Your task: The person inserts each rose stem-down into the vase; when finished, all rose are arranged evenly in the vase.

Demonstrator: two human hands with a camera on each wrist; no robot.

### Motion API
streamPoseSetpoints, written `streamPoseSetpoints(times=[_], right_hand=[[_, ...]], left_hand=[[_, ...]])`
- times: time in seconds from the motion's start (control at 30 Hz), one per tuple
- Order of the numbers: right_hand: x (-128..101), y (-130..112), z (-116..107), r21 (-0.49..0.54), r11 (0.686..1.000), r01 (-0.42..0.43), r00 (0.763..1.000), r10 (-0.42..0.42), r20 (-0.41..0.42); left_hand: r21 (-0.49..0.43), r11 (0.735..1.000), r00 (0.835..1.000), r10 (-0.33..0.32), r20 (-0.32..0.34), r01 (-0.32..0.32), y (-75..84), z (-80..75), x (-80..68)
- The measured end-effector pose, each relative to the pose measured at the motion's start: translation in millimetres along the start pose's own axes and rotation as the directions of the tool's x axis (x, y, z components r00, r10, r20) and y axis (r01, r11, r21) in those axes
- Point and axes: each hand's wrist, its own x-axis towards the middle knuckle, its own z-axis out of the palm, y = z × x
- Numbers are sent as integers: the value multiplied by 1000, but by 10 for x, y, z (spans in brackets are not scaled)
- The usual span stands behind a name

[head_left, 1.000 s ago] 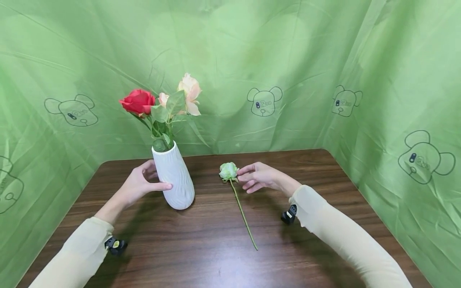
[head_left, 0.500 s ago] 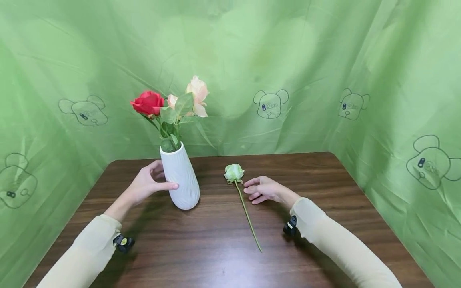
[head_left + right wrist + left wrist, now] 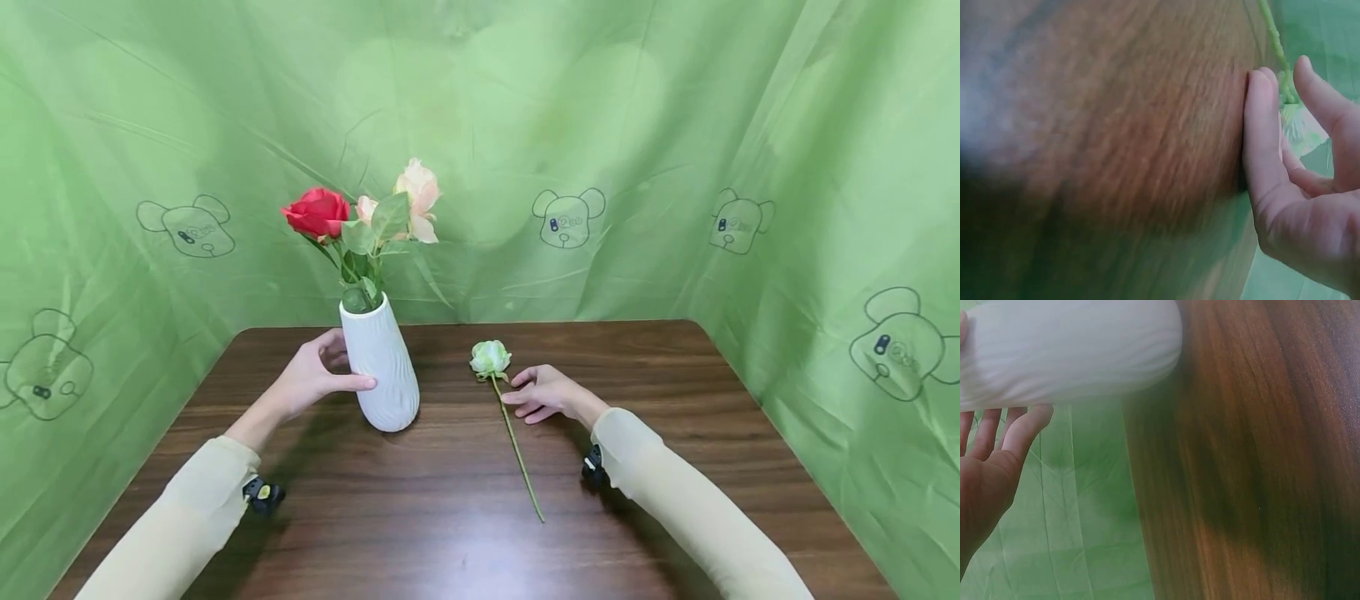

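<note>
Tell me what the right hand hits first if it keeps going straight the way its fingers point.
The right hand points left across the table; its fingertips lie almost at the green rose's stem, so that likely comes first, just below the bloom. Contact cannot be told.

A ribbed, matt white ceramic-looking vase [image 3: 381,367] is seen on a dark wood-grain table [image 3: 675,375] with a slight sheen; thin, creased green cloth [image 3: 600,108] is hung behind.
</note>
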Motion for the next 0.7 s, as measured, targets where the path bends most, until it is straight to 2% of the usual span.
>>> streamPoseSetpoints(times=[0.17, 0.47, 0.57, 0.7], right_hand=[[23, -58, 47, -96, 995, -30, 999, 27, -32], [47, -139, -50, -128, 990, -51, 995, 40, -87], [66, -135, -8, -145, 988, -52, 996, 40, -80], [68, -103, 98, -186, 981, -61, 996, 48, -76]], left_hand=[[-4, 1000, 1000, 0, 4, 0, -7, -3, 6], [-29, 999, 999, 35, 14, -35, 82, 15, 199], [-21, 999, 1000, 28, 2, -28, 65, -3, 161], [-7, 1000, 1000, 3, 4, -3, 39, -21, 35]])
